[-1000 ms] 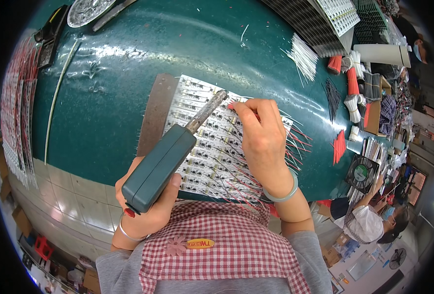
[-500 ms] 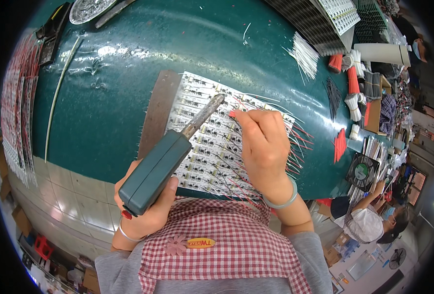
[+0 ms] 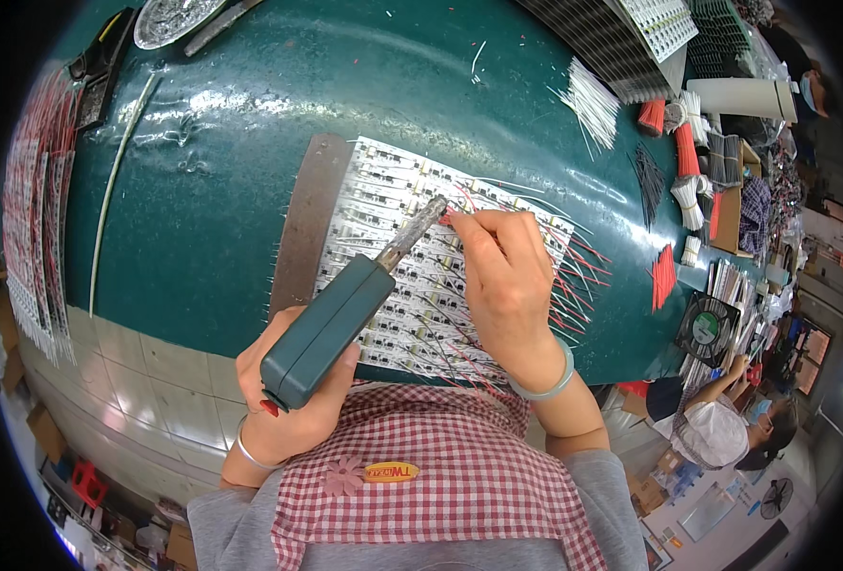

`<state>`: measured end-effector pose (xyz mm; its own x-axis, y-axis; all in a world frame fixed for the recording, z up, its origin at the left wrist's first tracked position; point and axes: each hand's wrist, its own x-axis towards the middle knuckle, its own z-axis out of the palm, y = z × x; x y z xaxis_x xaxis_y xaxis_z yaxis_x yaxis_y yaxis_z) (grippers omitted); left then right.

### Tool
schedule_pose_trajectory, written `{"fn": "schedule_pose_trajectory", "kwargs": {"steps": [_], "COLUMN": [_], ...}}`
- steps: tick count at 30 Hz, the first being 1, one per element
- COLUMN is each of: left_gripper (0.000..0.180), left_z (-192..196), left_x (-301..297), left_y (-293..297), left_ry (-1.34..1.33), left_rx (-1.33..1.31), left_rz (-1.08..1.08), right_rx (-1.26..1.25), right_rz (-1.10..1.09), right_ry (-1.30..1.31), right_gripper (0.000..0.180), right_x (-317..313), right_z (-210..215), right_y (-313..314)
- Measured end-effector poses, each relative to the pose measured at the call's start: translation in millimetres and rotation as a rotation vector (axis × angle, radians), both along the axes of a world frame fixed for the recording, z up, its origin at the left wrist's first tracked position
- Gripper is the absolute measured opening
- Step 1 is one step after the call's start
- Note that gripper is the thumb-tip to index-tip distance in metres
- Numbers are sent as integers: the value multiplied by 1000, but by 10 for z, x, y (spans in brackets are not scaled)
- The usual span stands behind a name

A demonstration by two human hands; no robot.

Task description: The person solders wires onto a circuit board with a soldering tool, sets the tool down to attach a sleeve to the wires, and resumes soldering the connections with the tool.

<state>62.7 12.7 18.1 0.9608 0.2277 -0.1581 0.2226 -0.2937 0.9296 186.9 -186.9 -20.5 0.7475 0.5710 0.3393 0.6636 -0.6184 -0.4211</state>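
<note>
Our left hand (image 3: 305, 419) gripped a soldering gun (image 3: 328, 331); our right hand (image 3: 509, 287) pinched red wire (image 3: 447, 218) over circuit boards (image 3: 376, 181).

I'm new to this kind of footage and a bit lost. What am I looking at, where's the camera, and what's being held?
There's no robot, just a person's two bare hands. The view comes from a camera on their head, looking down; its wide lens bends straight edges. The left hand grips a green tool with a metal barrel. The right hand has its fingertips at a white sheet of small circuits, near the tool's tip; whether they pinch a wire is too small to tell. On the green table, white wires, black wires and red wires lie to the right.
</note>
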Motion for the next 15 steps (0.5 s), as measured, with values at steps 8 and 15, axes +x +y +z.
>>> {"fn": "schedule_pose_trajectory", "kwargs": {"steps": [8,15], "left_gripper": [20,21], "left_z": [9,-1], "left_x": [-15,-39], "left_y": [-6,-10], "left_ry": [34,-18], "left_rx": [-11,33], "left_rz": [5,-10], "right_rx": [-37,-48], "right_rz": [-14,-24], "right_ry": [-25,-45], "right_gripper": [35,35], "right_x": [-29,-32], "right_z": [-4,-6], "right_y": [15,18]}}
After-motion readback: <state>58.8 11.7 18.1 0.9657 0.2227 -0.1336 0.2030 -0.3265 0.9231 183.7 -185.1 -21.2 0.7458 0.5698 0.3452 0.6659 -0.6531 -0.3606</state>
